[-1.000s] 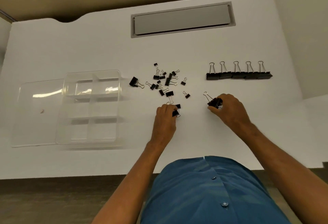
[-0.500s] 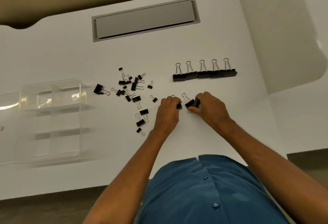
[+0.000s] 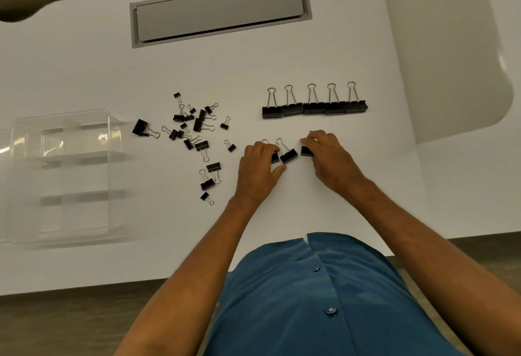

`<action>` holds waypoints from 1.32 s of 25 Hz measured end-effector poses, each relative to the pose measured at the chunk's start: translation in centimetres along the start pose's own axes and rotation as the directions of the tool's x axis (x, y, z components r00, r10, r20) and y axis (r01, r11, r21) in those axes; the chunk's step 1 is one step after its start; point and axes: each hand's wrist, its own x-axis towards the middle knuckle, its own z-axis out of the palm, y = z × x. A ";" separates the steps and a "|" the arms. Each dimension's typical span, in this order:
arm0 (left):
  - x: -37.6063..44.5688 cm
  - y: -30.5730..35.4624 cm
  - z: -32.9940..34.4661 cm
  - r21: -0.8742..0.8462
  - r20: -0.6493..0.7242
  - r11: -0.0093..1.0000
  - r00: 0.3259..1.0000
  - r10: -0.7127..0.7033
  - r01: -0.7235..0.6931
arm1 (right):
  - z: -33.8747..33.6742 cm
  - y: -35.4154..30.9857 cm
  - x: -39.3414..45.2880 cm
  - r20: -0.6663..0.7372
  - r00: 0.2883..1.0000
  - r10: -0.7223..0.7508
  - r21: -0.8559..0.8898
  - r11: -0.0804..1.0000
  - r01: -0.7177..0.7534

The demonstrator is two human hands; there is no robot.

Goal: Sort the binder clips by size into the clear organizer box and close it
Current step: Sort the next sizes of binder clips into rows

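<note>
Frame centre: left hand curled fingers gripped a black metal clip; right hand pinched another clip on the white surface.

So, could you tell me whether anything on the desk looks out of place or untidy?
Nothing looks damaged. The five large clips stand in a neat row, but one sizeable clip lies tipped among the scattered small clips beside the clear organizer box, whose compartments look empty.
</note>
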 end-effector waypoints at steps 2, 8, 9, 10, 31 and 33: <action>0.5 0.4 0.1 0.037 -0.010 0.999 1.000 -0.016 0.016 | 0.0 -0.2 0.1 -0.010 1.000 0.009 0.050 0.999 -0.009; 1.1 0.7 0.3 0.037 -0.006 0.999 1.000 0.001 -0.001 | 0.1 -0.1 0.4 -0.040 0.999 -0.008 0.108 0.994 0.013; 1.2 0.8 0.2 0.030 0.002 1.000 1.000 0.006 -0.006 | 0.2 0.0 0.5 -0.044 0.999 -0.008 0.108 0.994 0.013; 1.3 0.8 0.2 0.023 0.008 1.000 1.000 0.012 -0.012 | 0.3 0.0 0.5 -0.050 0.999 -0.007 0.107 0.994 0.012; 1.9 0.7 0.7 -0.058 0.028 0.995 0.996 0.081 -0.080 | 1.0 -0.6 -0.1 -0.089 0.996 0.012 0.117 0.993 -0.001; 1.7 0.7 0.8 -0.067 0.011 0.994 0.996 0.088 -0.087 | 1.0 -0.8 -0.2 -0.093 0.996 0.013 0.099 0.995 -0.004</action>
